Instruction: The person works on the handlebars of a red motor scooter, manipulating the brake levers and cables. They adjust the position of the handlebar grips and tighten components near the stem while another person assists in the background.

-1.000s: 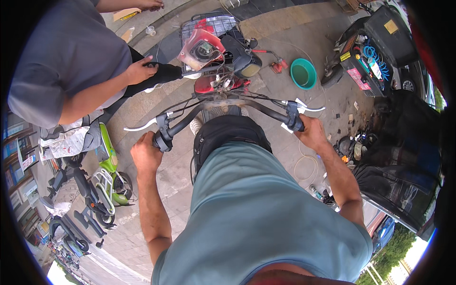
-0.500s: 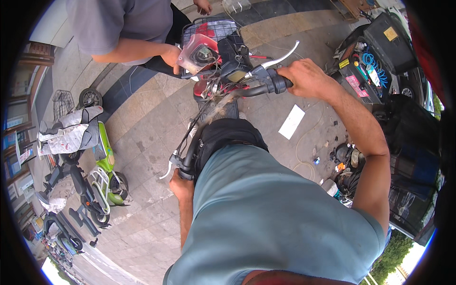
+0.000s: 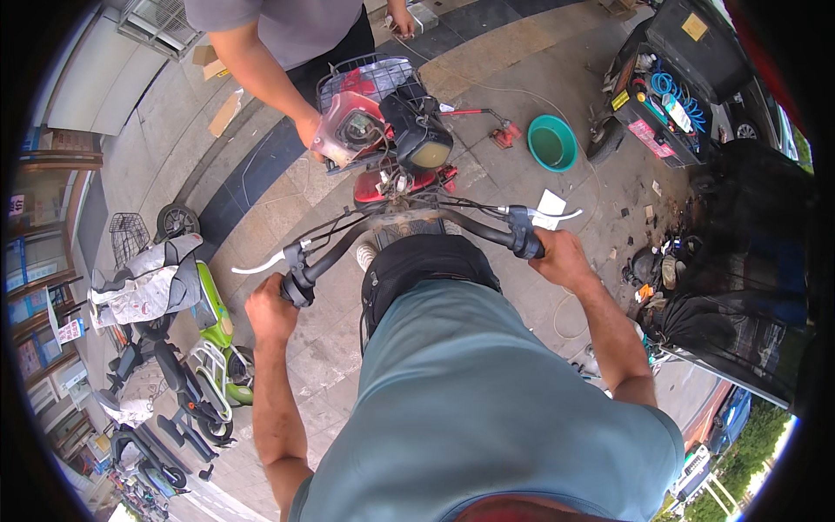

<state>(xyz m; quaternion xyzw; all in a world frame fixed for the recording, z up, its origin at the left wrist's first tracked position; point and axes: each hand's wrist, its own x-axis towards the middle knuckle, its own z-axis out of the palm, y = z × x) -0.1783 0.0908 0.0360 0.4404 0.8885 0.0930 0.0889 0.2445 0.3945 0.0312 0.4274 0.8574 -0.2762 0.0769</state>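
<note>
My left hand (image 3: 271,306) is closed round the left grip of a dark scooter handlebar (image 3: 330,254). The fingers of my right hand (image 3: 561,257) wrap the right grip. Silver brake levers (image 3: 257,264) stick out beyond both grips. The bar stands level across, close in front of my waist. Cables and loose connectors (image 3: 400,183) crowd its middle. Beyond it is a black display unit (image 3: 426,155), beside a red-and-clear lamp housing (image 3: 352,130). Another person's hand (image 3: 310,135) is at the left side of that housing. Behind them sits a wire basket (image 3: 370,70).
A green basin (image 3: 552,143) holding liquid stands at the right, near an open black toolbox (image 3: 661,113) with blue coiled hose. White paper (image 3: 549,209) lies on the paving. Green (image 3: 213,304) and dark scooters stand at the left. Dark covers (image 3: 748,278) hang at the right.
The handlebar has swung from a steep slant to level. My left hand has moved forward and outward, my right hand back. The green basin has come into sight.
</note>
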